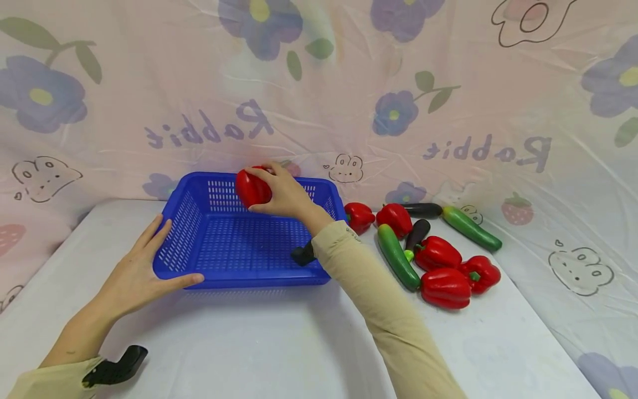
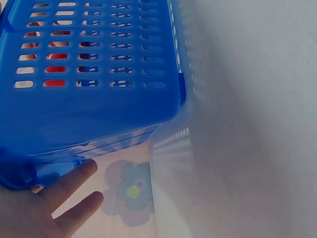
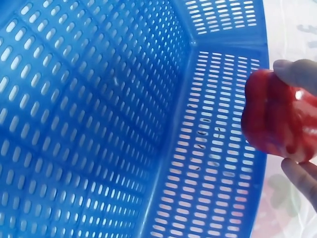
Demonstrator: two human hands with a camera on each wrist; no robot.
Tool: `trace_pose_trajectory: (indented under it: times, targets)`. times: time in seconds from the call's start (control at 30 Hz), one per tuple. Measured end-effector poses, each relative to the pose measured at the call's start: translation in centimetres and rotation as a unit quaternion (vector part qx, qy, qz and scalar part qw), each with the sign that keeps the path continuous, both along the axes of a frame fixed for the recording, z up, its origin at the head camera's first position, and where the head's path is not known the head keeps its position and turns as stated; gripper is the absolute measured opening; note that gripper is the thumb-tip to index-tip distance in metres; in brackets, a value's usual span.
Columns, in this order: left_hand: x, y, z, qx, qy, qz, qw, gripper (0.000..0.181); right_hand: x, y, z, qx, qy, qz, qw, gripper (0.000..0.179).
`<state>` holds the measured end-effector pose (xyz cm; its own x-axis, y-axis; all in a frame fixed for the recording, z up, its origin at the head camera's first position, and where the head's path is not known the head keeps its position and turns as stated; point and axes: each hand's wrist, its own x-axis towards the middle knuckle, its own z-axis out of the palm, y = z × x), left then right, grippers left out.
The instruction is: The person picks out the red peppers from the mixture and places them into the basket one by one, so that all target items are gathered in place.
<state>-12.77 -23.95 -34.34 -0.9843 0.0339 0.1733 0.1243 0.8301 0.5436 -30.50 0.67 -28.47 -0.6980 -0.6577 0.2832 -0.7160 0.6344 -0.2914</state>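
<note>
A red bell pepper point(image 1: 252, 189) is gripped between the thumb and fingers of my right hand point(image 1: 281, 191), held over the back part of a blue plastic basket point(image 1: 234, 281). In the right wrist view the same pepper point(image 3: 277, 116) hangs near the basket's slotted wall, with fingertips on two sides of it. My left hand point(image 1: 132, 280) is at the basket's left front corner, fingers spread and straight along the outside, thumb reaching along the front rim. Seen from the left wrist, two fingers point(image 2: 74, 181) extend beside the basket's end wall. The basket's slotted floor is bare.
Right of the basket lie several red bell peppers point(image 1: 446, 288), a green cucumber point(image 1: 399, 257) and another cucumber point(image 1: 471, 228) further back. Two dark eggplants point(image 1: 417, 235) lie among them. A patterned cloth point(image 1: 319, 105) hangs behind the white table point(image 1: 279, 343).
</note>
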Motion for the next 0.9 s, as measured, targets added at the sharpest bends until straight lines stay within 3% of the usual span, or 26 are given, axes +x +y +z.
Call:
trace_pose_trajectory:
  times: [0.57, 0.9]
  targets:
    - [0.0, 0.1, -0.1, -0.005, -0.015, 0.003, 0.9999, 0.121, 0.2, -2.8, -0.8, 0.063, -0.034, -0.006, 0.9974, 0.080]
    - [0.2, 0.1, 0.1, 0.004, 0.003, 0.000, 1.0000, 0.120, 0.4, -4.6, -1.0, 0.111, -0.061, -0.012, 0.9918, 0.082]
